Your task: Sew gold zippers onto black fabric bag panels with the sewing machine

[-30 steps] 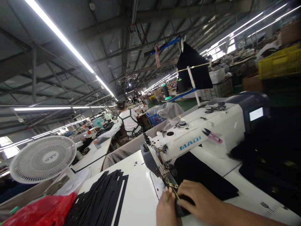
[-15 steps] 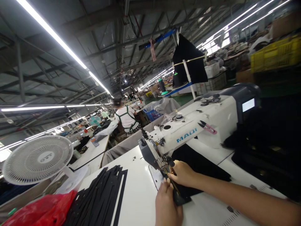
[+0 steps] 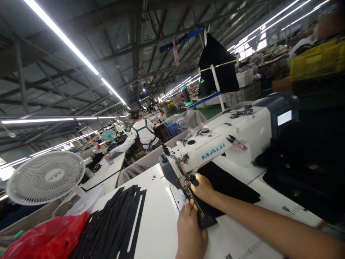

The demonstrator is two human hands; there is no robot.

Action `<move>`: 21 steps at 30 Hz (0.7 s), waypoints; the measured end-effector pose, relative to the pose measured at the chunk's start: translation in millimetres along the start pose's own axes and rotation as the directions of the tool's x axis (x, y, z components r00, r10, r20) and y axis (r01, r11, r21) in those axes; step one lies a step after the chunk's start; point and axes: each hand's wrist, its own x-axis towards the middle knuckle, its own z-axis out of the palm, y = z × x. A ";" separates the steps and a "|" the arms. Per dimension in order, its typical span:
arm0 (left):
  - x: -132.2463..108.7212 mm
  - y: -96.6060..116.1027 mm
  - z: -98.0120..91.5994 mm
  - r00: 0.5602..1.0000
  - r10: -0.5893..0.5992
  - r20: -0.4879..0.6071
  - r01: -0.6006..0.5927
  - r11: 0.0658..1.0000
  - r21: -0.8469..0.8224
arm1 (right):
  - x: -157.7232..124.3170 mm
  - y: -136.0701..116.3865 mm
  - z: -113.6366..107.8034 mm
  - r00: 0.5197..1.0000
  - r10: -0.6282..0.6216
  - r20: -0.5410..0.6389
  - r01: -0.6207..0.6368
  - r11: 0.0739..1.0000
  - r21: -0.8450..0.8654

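A white sewing machine [image 3: 212,149] stands on the white table, its presser foot and needle area [image 3: 188,184] over a piece of black fabric [image 3: 226,185]. A narrow gold strip, which looks like a metal zipper [image 3: 198,205], runs along the fabric toward the needle. My left hand [image 3: 191,230] grips the near left edge of the work, thumb side hidden, just in front of the needle plate [image 3: 178,197]. Close beside the presser foot, my right hand [image 3: 204,189] has its fingers closed on the fabric; the fingertips are partly hidden by the machine.
Left on the table lies a pile of black slotted strips [image 3: 113,223], with a red plastic bag [image 3: 45,235] and a white fan [image 3: 47,178] beyond. Pink-handled thread snips [image 3: 238,143] rest on the machine. Dark fabric [image 3: 304,176] heaps at right. Another person [image 3: 145,133] sits ahead.
The black fabric has slid a little forward, away from me under the machine. My right hand has moved slightly forward and left with it; my left hand stays at the near edge.
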 end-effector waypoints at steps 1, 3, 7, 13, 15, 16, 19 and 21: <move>-1.2 -1.2 1.9 1.000 -0.002 -0.009 0.002 1.000 -0.002 | -11.5 3.1 -1.9 0.997 -0.081 0.002 0.081 0.997 0.010; -3.0 -2.4 4.4 1.000 -0.003 -0.027 0.003 1.000 -0.012 | -37.0 12.3 -3.7 0.957 -0.288 0.033 0.286 0.957 0.048; -2.5 0.7 1.6 1.000 0.012 -0.026 -0.013 0.999 -0.037 | -67.4 29.9 -2.1 0.829 -0.558 -0.026 0.557 0.824 0.102; 9.1 5.1 -10.1 0.999 -0.036 0.026 0.037 0.998 -0.046 | -49.5 28.9 -2.7 0.830 -0.557 0.022 0.552 0.826 0.112; 13.7 3.4 -11.1 0.999 -0.040 0.030 0.042 0.998 -0.038 | -42.1 27.4 -1.9 0.837 -0.547 0.027 0.539 0.831 0.135; 15.5 2.0 -10.8 0.999 -0.044 0.028 0.045 0.998 -0.037 | -39.5 26.8 -0.8 0.842 -0.540 0.024 0.531 0.835 0.143; 18.9 -1.9 -8.3 0.997 -0.071 -0.001 0.071 0.996 -0.054 | -35.8 26.3 3.6 0.849 -0.528 0.013 0.520 0.839 0.163; 19.5 -3.2 -6.9 0.995 -0.101 -0.020 0.099 0.993 -0.071 | -34.8 28.6 4.2 0.835 -0.549 0.032 0.536 0.824 0.184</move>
